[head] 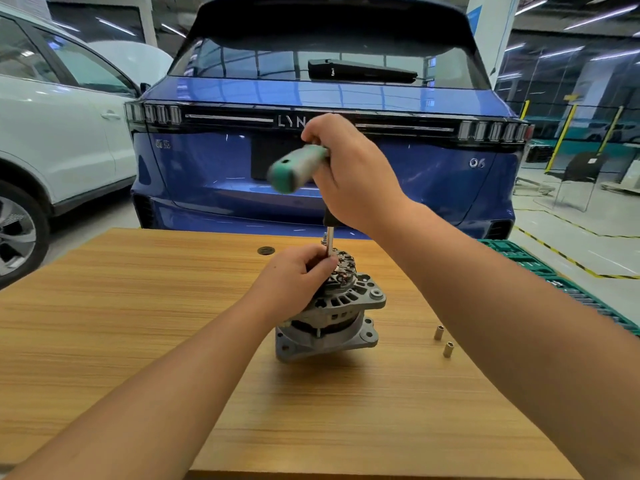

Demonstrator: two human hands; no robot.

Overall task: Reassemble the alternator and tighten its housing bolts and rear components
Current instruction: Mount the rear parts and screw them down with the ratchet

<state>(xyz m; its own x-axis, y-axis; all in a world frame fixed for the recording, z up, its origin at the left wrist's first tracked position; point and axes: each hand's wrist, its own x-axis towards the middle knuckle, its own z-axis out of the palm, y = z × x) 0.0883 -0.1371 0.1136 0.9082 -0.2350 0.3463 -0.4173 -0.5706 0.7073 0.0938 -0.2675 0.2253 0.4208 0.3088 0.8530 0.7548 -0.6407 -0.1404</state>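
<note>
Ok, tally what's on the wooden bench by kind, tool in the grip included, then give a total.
Alternator: 1
Green-handled driver, gripped by the right hand, shaft steadied by the left hand: 1
Small metal sleeves: 2
Total: 4

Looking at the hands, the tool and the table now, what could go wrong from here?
1. The screwdriver might slip off the fastener and hit the left hand, which pinches its shaft right at the alternator.
2. The alternator stands unclamped on the table and may tip.
3. The two small sleeves could roll away.
</note>
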